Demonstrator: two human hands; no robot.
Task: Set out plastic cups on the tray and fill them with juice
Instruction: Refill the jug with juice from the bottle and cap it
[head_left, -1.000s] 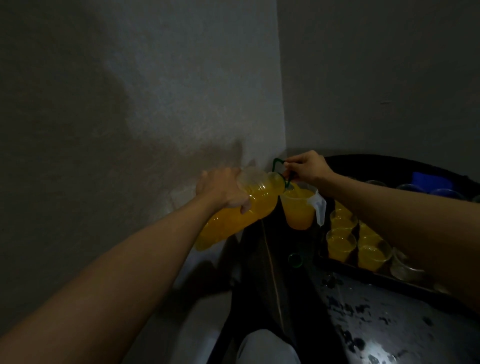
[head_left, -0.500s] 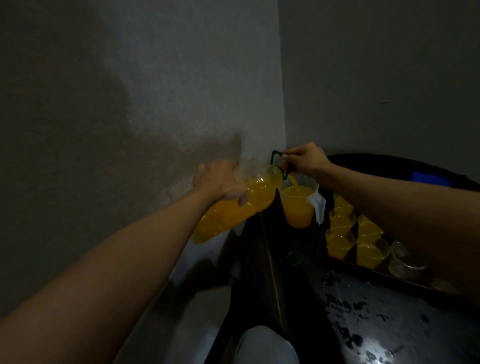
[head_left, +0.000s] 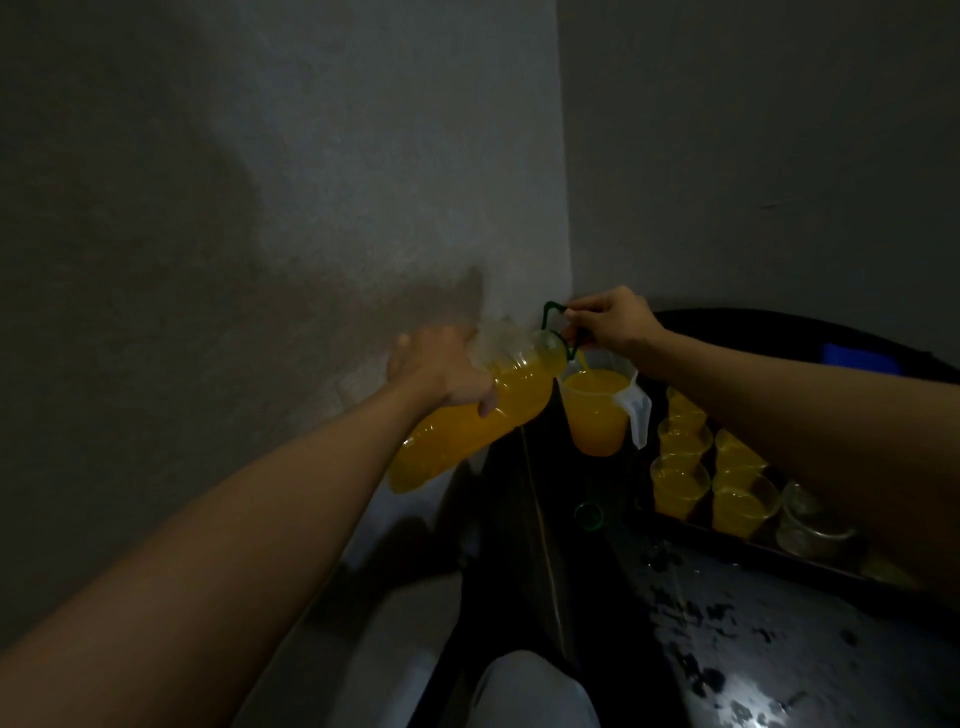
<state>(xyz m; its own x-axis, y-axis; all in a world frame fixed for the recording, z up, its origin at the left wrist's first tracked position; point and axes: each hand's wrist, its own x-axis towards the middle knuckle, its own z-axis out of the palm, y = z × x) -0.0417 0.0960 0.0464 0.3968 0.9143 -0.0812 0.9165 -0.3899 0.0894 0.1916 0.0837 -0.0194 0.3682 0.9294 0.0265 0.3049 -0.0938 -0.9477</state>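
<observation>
Left hand (head_left: 441, 371) tilts a juice bottle (head_left: 467, 421) into a jug (head_left: 597, 410); right hand (head_left: 615, 319) apparently grips its green handle (head_left: 550, 314) beside filled cups (head_left: 680, 486).

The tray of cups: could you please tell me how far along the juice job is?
Done: several cups on the tray are already filled. In hand: the left hand grips the tilted bottle, the right hand holds its green handle, pouring into the jug. Left: at least one clear cup at the tray's near end looks empty.

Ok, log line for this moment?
left hand grips tilted clear plastic bottle of orange juice | right hand pinches its green handle | pouring into translucent plastic jug
</observation>
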